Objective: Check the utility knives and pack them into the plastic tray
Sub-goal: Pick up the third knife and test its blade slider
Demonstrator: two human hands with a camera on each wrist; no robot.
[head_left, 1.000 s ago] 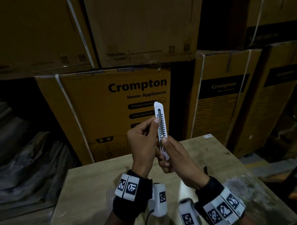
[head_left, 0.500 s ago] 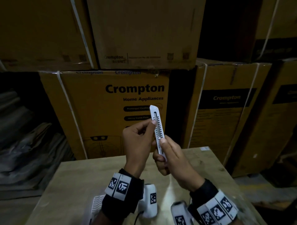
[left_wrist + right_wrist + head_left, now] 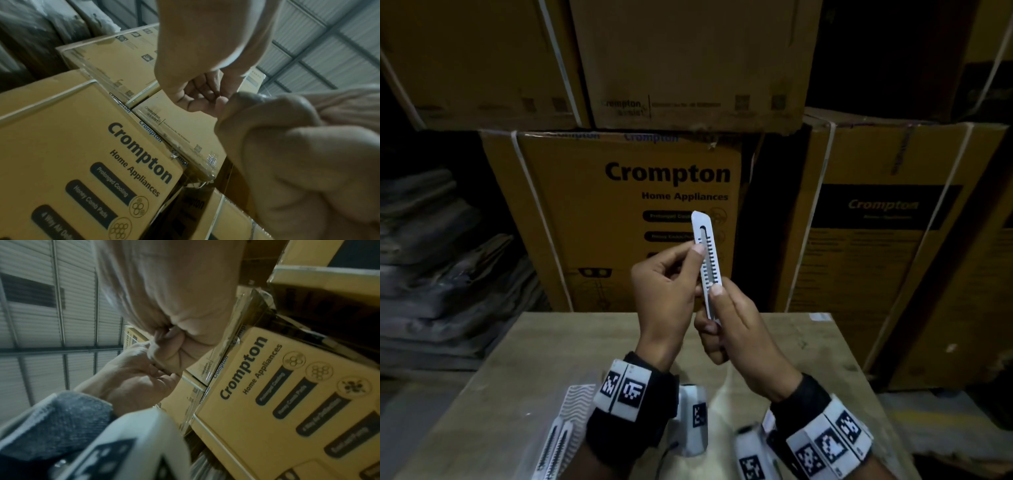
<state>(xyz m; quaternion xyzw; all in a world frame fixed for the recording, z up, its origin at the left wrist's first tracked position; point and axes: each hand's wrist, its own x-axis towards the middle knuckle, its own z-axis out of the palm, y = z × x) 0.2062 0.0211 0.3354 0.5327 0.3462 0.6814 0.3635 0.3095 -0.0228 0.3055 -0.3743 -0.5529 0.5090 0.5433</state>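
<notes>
Holding one utility knife (image 3: 708,260) upright above the table (image 3: 551,359), I keep it in front of the stacked Crompton cartons (image 3: 619,192) for inspection. My right hand (image 3: 739,332) has its fingers curled round the lower end of the body, with one fingertip laid against the slotted face. My left hand (image 3: 664,294) pinches the knife's left edge higher up, beside the toothed slider track. In both wrist views the palms mask the knife, so the grip is confirmed from the head view only. I judge the knife to be light, stiff and narrow, with a smooth plastic shell that can slip if squeezed at the ends. The safest hold is across the flat sides at mid-body, clear of the angled upper tip. No blade shows there, and I cannot tell where the slider sits. More utility knives (image 3: 554,445) lie side by side at the near left of the table, on what appears to be the plastic tray (image 3: 578,404). This one is not yet packed.
</notes>
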